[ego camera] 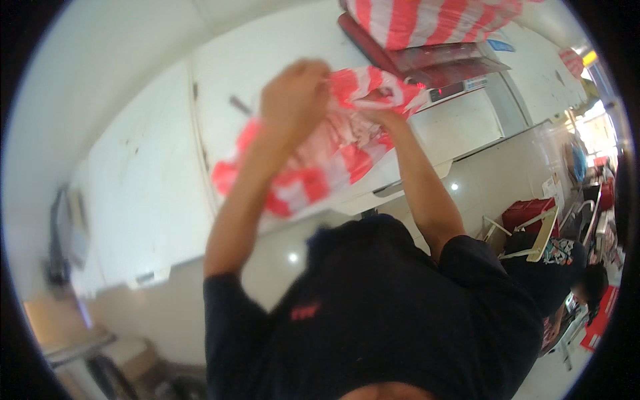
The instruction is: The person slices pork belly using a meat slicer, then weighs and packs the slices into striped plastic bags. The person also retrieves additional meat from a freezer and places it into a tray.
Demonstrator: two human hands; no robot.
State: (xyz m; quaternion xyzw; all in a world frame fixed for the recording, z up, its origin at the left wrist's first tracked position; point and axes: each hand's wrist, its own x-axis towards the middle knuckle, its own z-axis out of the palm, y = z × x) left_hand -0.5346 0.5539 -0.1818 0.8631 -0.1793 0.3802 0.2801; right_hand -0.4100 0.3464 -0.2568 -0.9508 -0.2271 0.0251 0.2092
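A red-and-white striped plastic bag (356, 162) lies spread over a white lid in front of me. Pale pinkish pieces (345, 131), perhaps raw meat, show in its opening; blur hides what they are. My left hand (296, 95), fingers curled and blurred, grips the bag's upper edge on the left. At the right side of the opening, my right hand (381, 114) holds the gathered plastic, its fingertips partly covered by folds. Just beyond the right hand is a weighing scale with a lit red display (448, 93).
Behind the scale, a large striped bag (435, 22) rests by a dark red tray-like object (440, 62). White chest freezer lids (150, 165) run along the wall. To the right, a person in black (540, 270) bends near a folding chair (544, 235) and a red crate (525, 215).
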